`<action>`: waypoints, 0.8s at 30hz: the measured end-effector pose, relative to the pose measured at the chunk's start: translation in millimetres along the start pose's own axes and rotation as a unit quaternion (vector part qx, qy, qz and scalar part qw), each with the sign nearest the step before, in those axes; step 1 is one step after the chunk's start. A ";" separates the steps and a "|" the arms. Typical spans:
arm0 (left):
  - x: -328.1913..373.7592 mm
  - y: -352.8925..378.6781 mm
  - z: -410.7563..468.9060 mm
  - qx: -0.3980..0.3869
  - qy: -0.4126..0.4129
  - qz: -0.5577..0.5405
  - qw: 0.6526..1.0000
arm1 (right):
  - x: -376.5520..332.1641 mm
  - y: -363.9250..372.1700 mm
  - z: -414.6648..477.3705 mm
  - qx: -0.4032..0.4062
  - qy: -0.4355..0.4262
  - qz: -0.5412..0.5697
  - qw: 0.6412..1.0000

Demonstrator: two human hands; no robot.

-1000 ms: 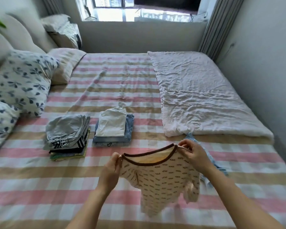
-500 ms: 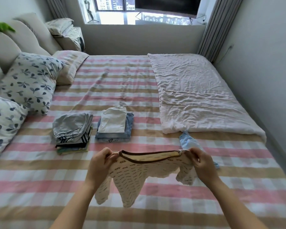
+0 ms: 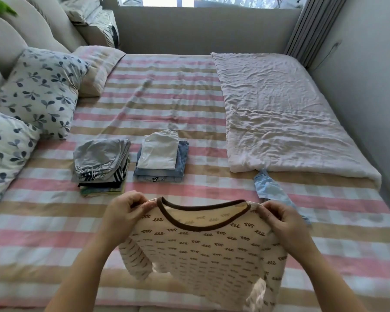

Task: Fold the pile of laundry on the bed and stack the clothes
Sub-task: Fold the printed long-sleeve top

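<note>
A cream long-sleeved top [image 3: 212, 251] with small brown squiggles and a brown neckband hangs spread out above the striped bed [image 3: 43, 221]. My left hand [image 3: 124, 215] pinches its left shoulder and my right hand [image 3: 284, 221] pinches its right shoulder. Beyond it stand two folded stacks: a grey drawstring piece on striped clothes [image 3: 101, 163], and a white garment on blue denim [image 3: 160, 158]. A light blue garment [image 3: 270, 188] lies unfolded to the right, partly behind my right hand.
A crumpled pale quilt [image 3: 286, 115] covers the bed's right half. Leaf-print pillows [image 3: 36, 93] and a striped pillow [image 3: 97, 68] line the left by the padded headboard. A wall runs close along the right side, and a window ledge at the far end.
The top has been opened flat and held wider by both shoulders, its front now facing me. The view has tilted down and closer to the bed.
</note>
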State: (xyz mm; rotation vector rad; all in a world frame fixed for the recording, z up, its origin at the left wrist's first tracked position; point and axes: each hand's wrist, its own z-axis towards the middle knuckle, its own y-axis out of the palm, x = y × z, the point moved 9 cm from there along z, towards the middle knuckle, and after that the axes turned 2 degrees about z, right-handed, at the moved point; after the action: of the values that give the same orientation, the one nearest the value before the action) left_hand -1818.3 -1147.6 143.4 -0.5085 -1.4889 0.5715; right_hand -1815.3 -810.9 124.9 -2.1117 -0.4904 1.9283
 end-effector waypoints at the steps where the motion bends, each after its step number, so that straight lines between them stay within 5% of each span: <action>1: -14.3 12.3 4.8 -0.005 -0.007 0.002 1.000 | 17.6 9.4 6.9 -0.008 0.015 -0.013 1.000; 10: -158.7 135.8 35.8 -0.005 -0.020 0.039 0.999 | 185.9 78.4 69.5 0.027 0.076 -0.116 0.990; 18: -229.8 190.7 128.9 0.024 0.045 0.123 0.991 | 249.8 118.1 170.7 0.066 0.000 -0.199 0.978; 24: -289.3 230.7 188.8 0.015 0.001 0.179 0.984 | 317.1 147.4 235.9 0.075 0.074 -0.247 0.963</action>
State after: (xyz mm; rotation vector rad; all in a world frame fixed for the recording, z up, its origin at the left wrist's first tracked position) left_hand -2016.2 -1160.7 -221.6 -0.7600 -1.3915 0.8722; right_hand -2014.2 -830.1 -246.6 -1.8031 -0.7314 1.4687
